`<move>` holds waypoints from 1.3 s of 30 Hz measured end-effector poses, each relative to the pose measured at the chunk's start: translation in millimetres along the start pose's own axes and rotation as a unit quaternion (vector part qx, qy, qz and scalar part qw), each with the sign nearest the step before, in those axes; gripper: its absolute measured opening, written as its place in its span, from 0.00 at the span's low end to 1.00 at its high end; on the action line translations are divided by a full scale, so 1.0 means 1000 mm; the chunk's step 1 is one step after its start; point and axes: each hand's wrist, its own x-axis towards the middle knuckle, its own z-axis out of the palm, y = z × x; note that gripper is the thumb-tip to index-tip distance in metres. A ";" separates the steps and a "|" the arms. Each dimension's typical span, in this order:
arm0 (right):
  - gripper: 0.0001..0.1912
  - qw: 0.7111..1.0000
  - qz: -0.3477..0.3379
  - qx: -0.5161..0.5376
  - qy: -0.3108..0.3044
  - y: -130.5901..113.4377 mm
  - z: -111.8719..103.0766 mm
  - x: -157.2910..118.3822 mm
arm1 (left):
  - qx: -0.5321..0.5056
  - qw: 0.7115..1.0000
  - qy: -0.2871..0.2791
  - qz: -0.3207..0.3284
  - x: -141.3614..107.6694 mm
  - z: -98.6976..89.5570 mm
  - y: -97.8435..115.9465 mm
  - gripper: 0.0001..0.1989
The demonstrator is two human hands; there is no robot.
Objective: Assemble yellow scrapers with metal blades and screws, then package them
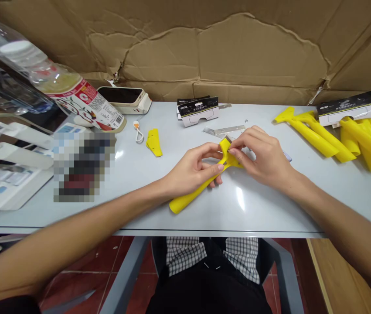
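Note:
A yellow plastic scraper (190,199) lies slantwise over the table, its round handle toward me. My left hand (193,170) is closed around its neck, the thumb on top. A dark thin edge, like a blade, shows at the scraper's head. There, my right hand (259,152) pinches with thumb and forefinger; whatever is between those fingertips is too small to make out. Beyond the hands lie flat metal blade strips (227,130) and a few tiny screw-like bits (246,121). Left of them is a loose yellow plate (154,142) with small holes.
More yellow scrapers (318,135) are heaped at the right, near a black-and-white package card (348,109). Similar cards (198,111) stand at the back. A drink bottle (83,98), a phone (121,95), a short cable (138,133) and power strips (15,187) crowd the left. Cardboard (224,48) walls the back.

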 end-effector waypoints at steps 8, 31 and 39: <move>0.07 1.000 0.007 -0.008 -0.025 -0.003 -0.002 0.000 | 0.006 1.000 0.004 -0.008 -0.001 0.001 0.001 0.14; 0.06 0.998 0.053 -0.014 0.022 -0.005 0.005 0.000 | 0.032 0.999 0.013 -0.016 0.000 0.002 0.001 0.13; 0.12 0.989 0.138 0.022 0.043 -0.004 0.006 0.000 | 0.007 1.000 0.005 -0.012 0.001 -0.001 0.000 0.15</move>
